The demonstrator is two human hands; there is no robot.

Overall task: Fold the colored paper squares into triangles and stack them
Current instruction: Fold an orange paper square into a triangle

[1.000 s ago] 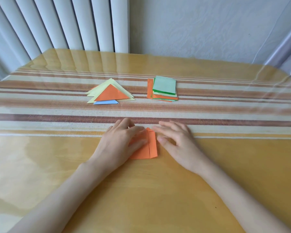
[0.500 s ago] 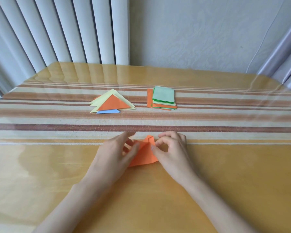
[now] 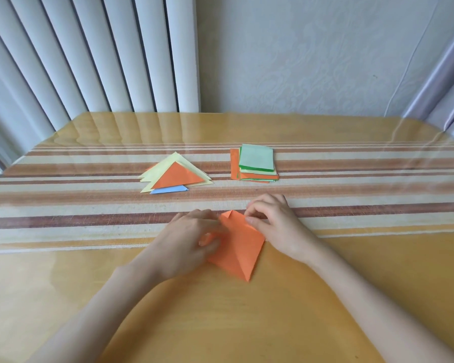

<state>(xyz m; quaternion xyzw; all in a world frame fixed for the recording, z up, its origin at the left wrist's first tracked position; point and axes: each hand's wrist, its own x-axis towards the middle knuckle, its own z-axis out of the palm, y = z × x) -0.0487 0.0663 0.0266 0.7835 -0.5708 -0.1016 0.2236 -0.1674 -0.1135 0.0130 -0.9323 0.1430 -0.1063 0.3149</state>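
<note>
Only one loose sheet (image 3: pixel 237 248), two stacks (image 3: pixel 174 176) (image 3: pixel 256 163)

Head-worn camera looks forward and down, close over table (image 3: pixel 325 310).

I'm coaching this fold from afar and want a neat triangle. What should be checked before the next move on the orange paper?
1. Both hands on the sheet: ok. The left hand holds the left part of the orange paper; the right hand pinches its upper right edge.
2. Sheet folded to a flat triangle: not ok. It shows a diamond outline with one crease down the middle.
3. Top corner flat: not ok. A small tip is turned over.
4. Corners matched: cannot tell. The left hand covers one.
5. Stack of triangles free to receive it: ok. Nothing rests on its top orange triangle.
</note>
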